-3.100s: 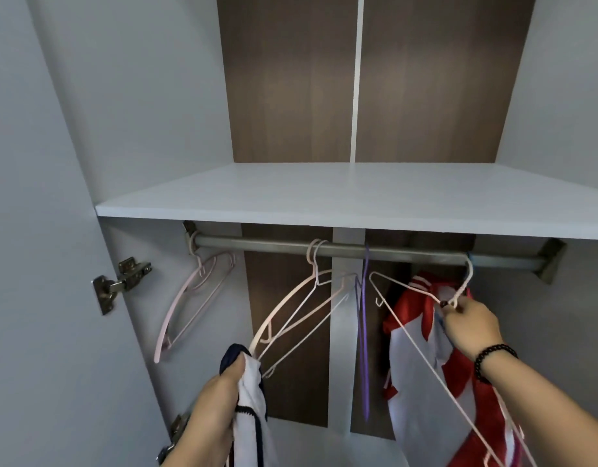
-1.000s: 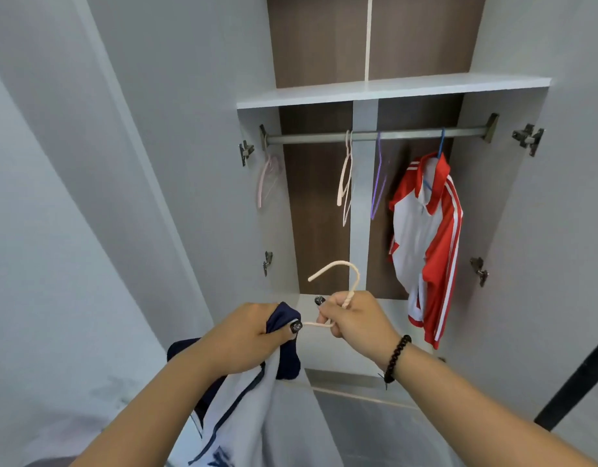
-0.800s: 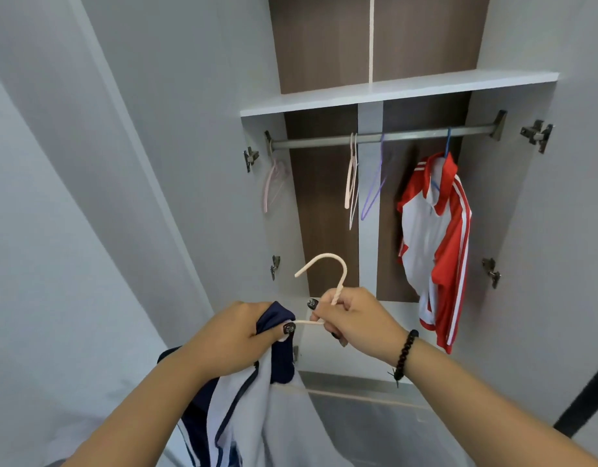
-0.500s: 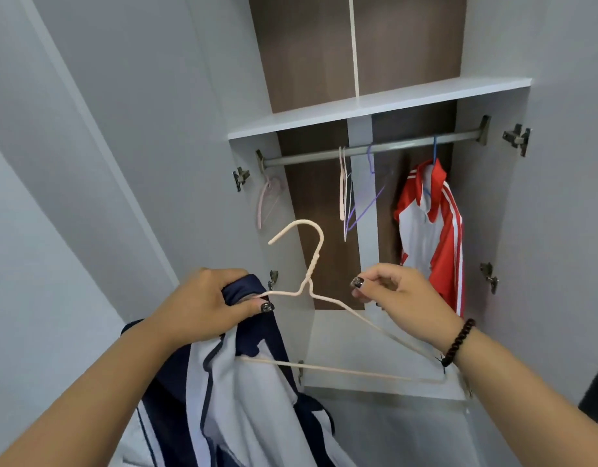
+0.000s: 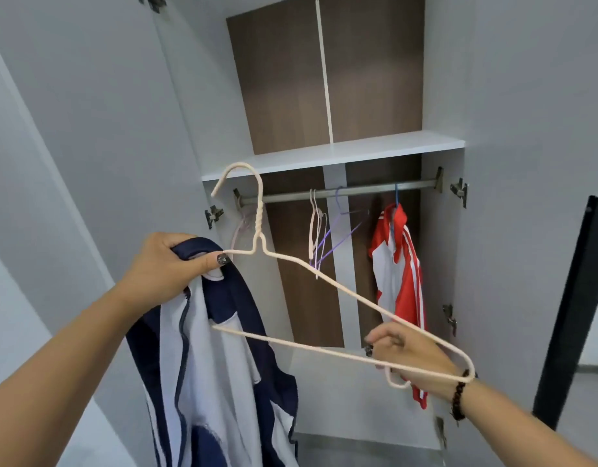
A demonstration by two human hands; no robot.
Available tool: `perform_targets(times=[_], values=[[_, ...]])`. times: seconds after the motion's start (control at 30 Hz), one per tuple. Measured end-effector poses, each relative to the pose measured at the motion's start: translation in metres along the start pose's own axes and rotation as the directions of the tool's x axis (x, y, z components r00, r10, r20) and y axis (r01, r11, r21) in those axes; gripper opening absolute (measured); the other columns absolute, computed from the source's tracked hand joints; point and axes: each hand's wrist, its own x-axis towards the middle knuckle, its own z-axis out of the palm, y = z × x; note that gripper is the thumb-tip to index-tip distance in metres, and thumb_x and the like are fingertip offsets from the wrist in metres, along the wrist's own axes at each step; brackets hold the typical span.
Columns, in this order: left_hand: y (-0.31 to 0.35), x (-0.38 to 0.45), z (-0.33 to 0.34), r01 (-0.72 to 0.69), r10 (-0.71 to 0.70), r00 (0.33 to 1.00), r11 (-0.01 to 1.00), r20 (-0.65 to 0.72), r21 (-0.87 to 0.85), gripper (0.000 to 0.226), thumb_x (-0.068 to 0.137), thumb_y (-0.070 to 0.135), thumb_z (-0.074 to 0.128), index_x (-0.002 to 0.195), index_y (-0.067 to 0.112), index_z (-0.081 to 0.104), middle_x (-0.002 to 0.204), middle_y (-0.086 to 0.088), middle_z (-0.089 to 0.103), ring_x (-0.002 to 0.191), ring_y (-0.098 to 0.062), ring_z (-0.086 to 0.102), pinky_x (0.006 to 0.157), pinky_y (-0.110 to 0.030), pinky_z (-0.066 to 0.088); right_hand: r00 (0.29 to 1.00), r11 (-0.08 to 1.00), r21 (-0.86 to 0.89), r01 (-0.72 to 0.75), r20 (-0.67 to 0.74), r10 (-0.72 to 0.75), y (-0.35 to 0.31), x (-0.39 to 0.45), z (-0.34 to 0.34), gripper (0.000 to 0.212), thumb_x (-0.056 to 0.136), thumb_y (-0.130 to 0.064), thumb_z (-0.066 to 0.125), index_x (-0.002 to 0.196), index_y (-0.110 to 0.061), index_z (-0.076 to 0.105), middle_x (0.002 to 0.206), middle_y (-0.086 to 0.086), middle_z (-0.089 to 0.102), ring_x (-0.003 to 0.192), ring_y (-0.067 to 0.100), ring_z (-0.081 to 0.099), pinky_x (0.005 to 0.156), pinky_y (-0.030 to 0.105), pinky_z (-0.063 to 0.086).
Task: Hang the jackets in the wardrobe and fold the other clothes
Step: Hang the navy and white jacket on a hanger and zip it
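My left hand grips the collar of a navy and white jacket that hangs down in front of me. Its thumb also pins the left shoulder of a cream wire hanger against the collar. The hanger's left end lies inside the jacket. My right hand holds the hanger's lower bar near its right end. A red and white jacket hangs on a blue hanger from the wardrobe rail.
The wardrobe stands open with a white shelf above the rail. Several bare hangers in pink, cream and purple hang on the rail. Open doors flank both sides. A black post stands at the right.
I took the cream hanger off the rail and stepped back. My right hand slid from the hook down to the hanger's right end, and the left end went into the navy jacket.
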Motion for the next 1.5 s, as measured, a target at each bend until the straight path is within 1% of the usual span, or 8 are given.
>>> perform_targets(times=[0.33, 0.53, 0.7, 0.77, 0.83, 0.9, 1.27, 1.5], values=[[0.024, -0.01, 0.041, 0.075, -0.096, 0.992, 0.975, -0.087, -0.211, 0.033, 0.062, 0.05, 0.073, 0.065, 0.017, 0.072, 0.068, -0.014, 0.053, 0.062, -0.023, 0.044, 0.046, -0.021, 0.04, 0.965, 0.977, -0.043, 0.209, 0.169, -0.199, -0.013, 0.039, 0.089, 0.06, 0.09, -0.02, 0.06, 0.143, -0.033, 0.034, 0.137, -0.015, 0.045, 0.127, 0.004, 0.043, 0.106, 0.024, 0.038], [0.024, -0.034, 0.041, 0.156, -0.199, 0.974, 0.937, -0.11, -0.313, 0.046, 0.057, 0.057, 0.07, 0.062, 0.011, 0.069, 0.067, -0.016, 0.057, 0.064, -0.025, 0.048, 0.058, -0.034, 0.039, 0.892, 0.866, -0.431, 0.255, 0.45, -0.039, 0.001, 0.04, 0.11, 0.035, 0.095, -0.014, 0.042, 0.127, -0.014, 0.055, 0.106, -0.002, 0.055, 0.096, 0.015, 0.05, 0.091, 0.029, 0.045], [0.015, -0.046, 0.034, 0.193, -0.243, 0.961, 0.93, -0.133, -0.312, 0.034, 0.06, 0.054, 0.067, 0.044, 0.025, 0.059, 0.044, 0.01, 0.043, 0.041, -0.004, 0.033, 0.042, -0.014, 0.03, 0.783, 0.953, 0.271, -0.135, 0.618, -0.064, -0.008, 0.028, 0.119, 0.054, 0.085, 0.007, 0.055, 0.132, -0.019, 0.051, 0.115, 0.004, 0.062, 0.104, 0.018, 0.057, 0.091, 0.031, 0.047], [0.011, -0.047, 0.036, 0.196, -0.241, 0.962, 0.935, -0.125, -0.296, 0.034, 0.064, 0.049, 0.067, 0.041, 0.027, 0.056, 0.043, 0.013, 0.038, 0.04, -0.004, 0.029, 0.042, -0.012, 0.028, 0.779, 0.93, 0.354, -0.096, 0.609, -0.151, -0.021, 0.028, 0.126, 0.039, 0.086, 0.001, 0.059, 0.123, -0.01, 0.058, 0.106, 0.001, 0.066, 0.098, 0.017, 0.063, 0.088, 0.028, 0.047], [0.004, -0.049, 0.035, 0.196, -0.236, 0.966, 0.936, -0.105, -0.292, 0.032, 0.064, 0.048, 0.067, 0.044, 0.024, 0.059, 0.045, 0.01, 0.043, 0.043, -0.006, 0.033, 0.044, -0.014, 0.03, 0.798, 0.977, 0.203, 0.069, 0.576, -0.176, -0.026, 0.026, 0.134, 0.006, 0.087, -0.007, 0.06, 0.089, -0.006, 0.065, 0.08, -0.003, 0.061, 0.077, 0.01, 0.058, 0.074, 0.022, 0.044], [-0.004, -0.051, 0.032, 0.19, -0.219, 0.973, 0.943, -0.078, -0.273, 0.036, 0.063, 0.049, 0.07, 0.053, 0.015, 0.065, 0.054, -0.003, 0.051, 0.05, -0.013, 0.042, 0.048, -0.018, 0.035, 0.876, 0.983, 0.097, 0.159, 0.445, -0.185, -0.02, 0.031, 0.133, 0.027, 0.086, -0.012, 0.06, 0.063, -0.019, 0.049, 0.06, -0.012, 0.045, 0.059, 0.001, 0.042, 0.058, 0.02, 0.032], [-0.041, -0.073, -0.005, 0.27, -0.282, 0.955, 0.955, -0.092, -0.126, 0.021, 0.063, 0.048, 0.072, 0.069, 0.029, 0.077, 0.068, -0.005, 0.072, 0.057, -0.007, 0.064, 0.051, -0.013, 0.047, 0.962, 0.785, -0.564, 0.259, 0.074, -0.264, 0.013, 0.059, 0.014, 0.03, 0.079, -0.012, 0.062, 0.055, -0.026, 0.05, 0.068, -0.006, 0.053, 0.062, 0.009, 0.054, 0.055, 0.022, 0.041], [-0.052, -0.086, -0.01, 0.29, -0.295, 0.954, 0.953, -0.052, -0.09, 0.016, 0.063, 0.046, 0.072, 0.073, 0.034, 0.078, 0.067, -0.005, 0.073, 0.055, -0.008, 0.062, 0.047, -0.015, 0.045, 0.985, 0.636, -0.752, 0.171, 0.15, -0.088, -0.023, 0.072, -0.026, 0.023, 0.081, -0.011, 0.058, 0.065, -0.026, 0.055, 0.067, -0.004, 0.06, 0.07, 0.019, 0.061, 0.056, 0.025, 0.047]])
